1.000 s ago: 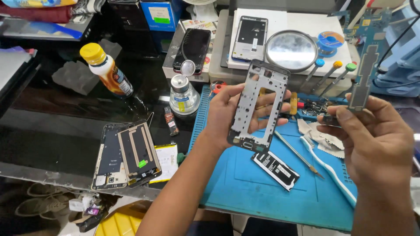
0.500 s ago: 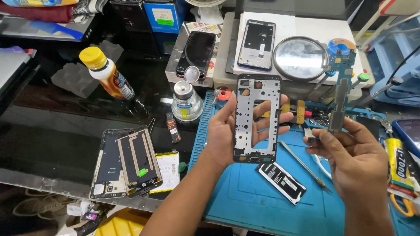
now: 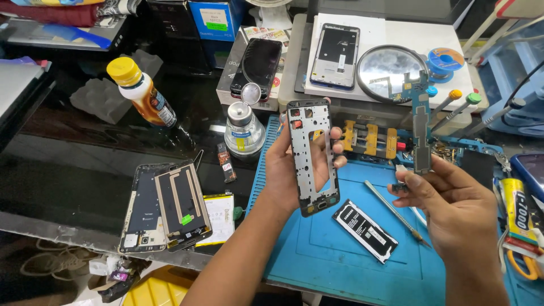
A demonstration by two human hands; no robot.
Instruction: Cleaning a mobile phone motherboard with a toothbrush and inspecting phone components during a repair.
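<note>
Got the phone's metal mid-frame point(image 3: 312, 157) upright in my left hand point(image 3: 289, 170), fingers wrapped around its edges, holding it up over the blue work mat point(image 3: 340, 255). My right hand point(image 3: 453, 207) is pinching the long narrow circuit board point(image 3: 420, 127) by its bottom end, standing it up just right of the frame, not touching it. Lying on the mat between my hands are a black battery point(image 3: 365, 230) and a thin metal pry tool point(image 3: 394, 211). Over on the dark table point(image 3: 68, 170) to the left sit two more stripped phone frames point(image 3: 167, 207).
</note>
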